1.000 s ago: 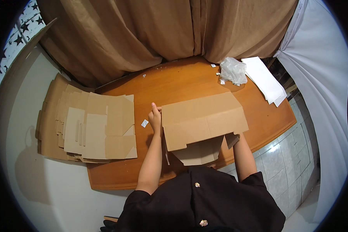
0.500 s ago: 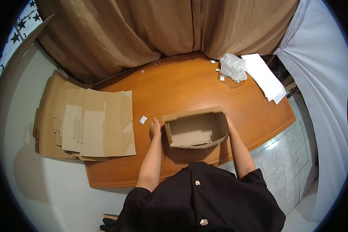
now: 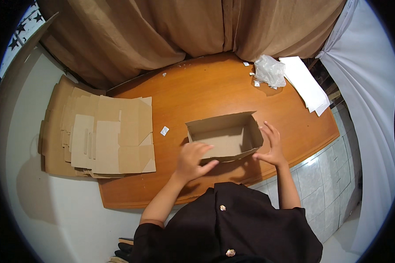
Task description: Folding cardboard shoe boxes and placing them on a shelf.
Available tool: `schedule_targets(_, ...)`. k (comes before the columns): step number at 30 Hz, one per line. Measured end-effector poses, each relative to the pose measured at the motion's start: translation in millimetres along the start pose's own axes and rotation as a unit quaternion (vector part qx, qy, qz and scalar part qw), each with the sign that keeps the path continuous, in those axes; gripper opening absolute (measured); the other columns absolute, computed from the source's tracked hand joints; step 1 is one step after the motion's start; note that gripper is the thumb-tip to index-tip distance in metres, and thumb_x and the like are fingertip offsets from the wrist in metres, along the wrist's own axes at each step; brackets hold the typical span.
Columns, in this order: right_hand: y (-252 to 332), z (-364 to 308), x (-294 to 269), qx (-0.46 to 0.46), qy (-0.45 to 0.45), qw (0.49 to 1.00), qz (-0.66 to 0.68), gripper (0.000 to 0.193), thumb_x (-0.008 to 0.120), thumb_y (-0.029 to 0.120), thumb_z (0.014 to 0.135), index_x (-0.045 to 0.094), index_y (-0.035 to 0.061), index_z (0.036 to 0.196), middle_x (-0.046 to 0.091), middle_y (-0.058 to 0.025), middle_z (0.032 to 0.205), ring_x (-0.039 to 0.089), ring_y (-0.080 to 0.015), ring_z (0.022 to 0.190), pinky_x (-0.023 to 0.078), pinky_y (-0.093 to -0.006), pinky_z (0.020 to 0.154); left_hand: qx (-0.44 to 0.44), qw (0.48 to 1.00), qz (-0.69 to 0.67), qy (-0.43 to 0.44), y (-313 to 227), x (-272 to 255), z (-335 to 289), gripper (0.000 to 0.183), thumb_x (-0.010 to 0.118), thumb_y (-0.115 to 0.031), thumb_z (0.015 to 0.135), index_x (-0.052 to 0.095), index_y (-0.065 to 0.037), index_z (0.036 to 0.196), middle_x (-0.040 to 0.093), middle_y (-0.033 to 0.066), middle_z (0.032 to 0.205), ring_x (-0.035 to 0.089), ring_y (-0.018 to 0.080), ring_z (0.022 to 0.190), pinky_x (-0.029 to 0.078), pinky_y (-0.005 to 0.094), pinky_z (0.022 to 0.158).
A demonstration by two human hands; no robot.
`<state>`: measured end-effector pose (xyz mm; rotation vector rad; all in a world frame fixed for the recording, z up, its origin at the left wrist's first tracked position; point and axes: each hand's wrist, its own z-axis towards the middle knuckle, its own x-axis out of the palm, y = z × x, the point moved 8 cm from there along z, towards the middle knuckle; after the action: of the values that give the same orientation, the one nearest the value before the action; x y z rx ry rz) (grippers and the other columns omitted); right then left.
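Head view: where is the rectangular, open-topped brown cardboard box (image 3: 221, 124), and have you got hold of it?

– It sits in front of me on the orange-brown wooden bench (image 3: 202, 87), mouth up. My left hand (image 3: 191, 161) is at its near-left corner, fingers loose and spread, thumb apart from them; whether they touch the rim, I can't tell. My right hand (image 3: 273, 147) is just beside the right end, fingers curved, parted and released.

– How much room on either side?

– Leftward, a strip of wood with a small white packet (image 3: 164, 131) on it, then the edge of a stack of flattened brown cardboard (image 3: 107, 142). Rightward, past my hand, wood runs to the bench's slanting edge above the grey tiled floor (image 3: 314, 182).

– And beyond the box?

– A broad stretch of wood reaching the brown cloth curtain (image 3: 140, 30). A crumpled translucent plastic bag (image 3: 270, 71) and flat white sheets (image 3: 303, 83) lie far right, well apart from my fingers.
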<state>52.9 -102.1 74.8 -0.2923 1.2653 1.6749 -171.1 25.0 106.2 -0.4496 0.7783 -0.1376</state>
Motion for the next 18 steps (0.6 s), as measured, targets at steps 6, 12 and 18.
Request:
schedule_targets(6, 1.3, 0.8, 33.2, -0.09, 0.18, 0.961, -0.188, 0.026, 0.078, 0.023, 0.064, 0.064, 0.0137, 0.083, 0.056, -0.0005, 0.114, 0.04, -0.0252, 0.125, 0.022, -0.0604, 0.101, -0.004, 0.976, 0.002, 0.218, 13.1, 69.5, -6.9, 0.017, 0.068, -0.019, 0.073, 0.062, -0.01, 0.086, 0.066, 0.006, 0.082, 0.062, 0.0222, 0.076, 0.046, 0.0339, 0.068)
schedule_targets(12, 9.4, 9.1, 28.0, -0.082, 0.139, 0.969, -0.186, 0.014, 0.07, 0.024, 0.073, 0.062, 0.0128, 0.071, 0.058, 0.0006, 0.099, 0.042, -0.0228, 0.123, 0.027, -0.059, 0.099, -0.044, 0.99, 0.032, 0.132, 26.4, 55.7, -2.8, 0.011, 0.067, -0.017, 0.075, 0.061, -0.009, 0.08, 0.064, 0.0051, 0.073, 0.062, 0.0248, 0.066, 0.046, 0.0342, 0.058)
schedule_targets(18, 8.3, 4.4, 30.5, -0.104, 0.098, 0.972, -0.188, 0.013, 0.069, 0.022, 0.074, 0.06, 0.0137, 0.074, 0.057, 0.0006, 0.09, 0.048, -0.0212, 0.118, 0.027, -0.0566, 0.1, -0.074, 0.993, 0.059, 0.075, 24.2, 54.3, -11.2, 0.01, 0.067, -0.012, 0.074, 0.061, -0.009, 0.082, 0.064, 0.0061, 0.074, 0.062, 0.0254, 0.066, 0.048, 0.0341, 0.057)
